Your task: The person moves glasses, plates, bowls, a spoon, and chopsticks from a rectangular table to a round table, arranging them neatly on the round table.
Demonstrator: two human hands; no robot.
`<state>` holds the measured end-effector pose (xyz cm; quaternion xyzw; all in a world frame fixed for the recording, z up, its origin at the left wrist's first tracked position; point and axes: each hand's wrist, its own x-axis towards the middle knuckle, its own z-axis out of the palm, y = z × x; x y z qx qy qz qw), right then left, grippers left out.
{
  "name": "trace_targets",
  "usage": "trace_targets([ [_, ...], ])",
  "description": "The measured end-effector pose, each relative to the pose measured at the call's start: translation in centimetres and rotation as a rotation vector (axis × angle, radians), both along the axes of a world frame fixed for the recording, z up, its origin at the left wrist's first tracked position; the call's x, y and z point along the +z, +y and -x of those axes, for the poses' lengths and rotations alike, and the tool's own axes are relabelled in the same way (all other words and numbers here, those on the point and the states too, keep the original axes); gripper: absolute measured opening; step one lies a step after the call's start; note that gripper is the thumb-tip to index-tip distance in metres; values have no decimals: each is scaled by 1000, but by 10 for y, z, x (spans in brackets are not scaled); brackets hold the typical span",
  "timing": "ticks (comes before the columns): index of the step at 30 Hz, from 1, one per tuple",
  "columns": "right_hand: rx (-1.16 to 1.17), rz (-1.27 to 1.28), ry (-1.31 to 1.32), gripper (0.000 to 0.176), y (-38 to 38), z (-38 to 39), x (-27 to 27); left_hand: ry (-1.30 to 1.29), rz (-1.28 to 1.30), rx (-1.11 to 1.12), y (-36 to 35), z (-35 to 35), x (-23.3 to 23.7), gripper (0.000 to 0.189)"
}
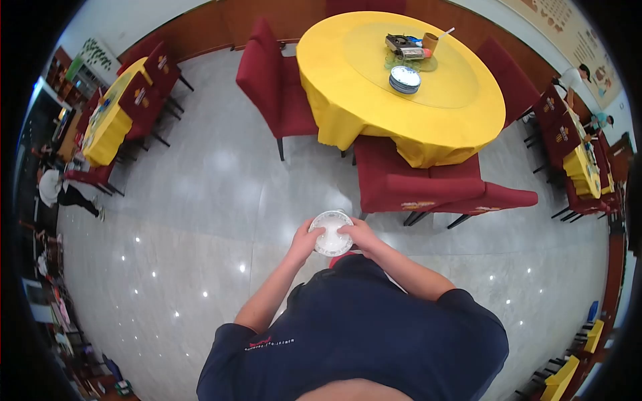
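Observation:
A round white dish (333, 246) with a patterned rim is held in front of my body at waist height. My left hand (305, 239) grips its left edge, with the thumb laid over the inside. On the opposite edge, my right hand (361, 234) holds it the same way, thumb pointing inward. My other fingers are hidden beneath the dish. Ahead stands a round table (334, 73) under a yellow cloth, with a stack of dishes (405, 79) on its glass turntable (364, 57).
Near the stack are a portable stove (403, 45) and a brown holder (430, 43). Red chairs (264, 93) surround the table, with chair backs (435, 194) close ahead to my right. A person (53, 189) walks at far left. Another yellow-covered table (107, 127) stands left.

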<state>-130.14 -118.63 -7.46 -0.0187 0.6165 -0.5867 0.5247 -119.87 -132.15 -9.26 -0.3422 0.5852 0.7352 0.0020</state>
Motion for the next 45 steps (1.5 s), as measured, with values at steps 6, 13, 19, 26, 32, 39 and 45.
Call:
trace_targets([
  [6, -104, 58, 40, 38, -62, 101, -9, -2, 33, -91, -70, 115, 1, 38],
  [13, -209, 32, 57, 37, -123, 196, -14, 18, -52, -174, -145, 231, -12, 42],
  [19, -408, -15, -65, 41, -157, 305, -46, 36, 64, -362, -181, 362, -25, 41],
  [26, -779, -98, -16, 36, -198, 431, -59, 70, 179, -546, -214, 536, -76, 44],
  [32, -1068, -131, -19, 34, -216, 521, -97, -14, 39, -643, -220, 656, -89, 43],
  [39, -1300, -109, -32, 31, -233, 581, -145, 25, 238, -798, -224, 735, -134, 45],
  [45, -1410, -105, -117, 35, -249, 595, -140, 30, 319, -905, -239, 765, -155, 46],
])
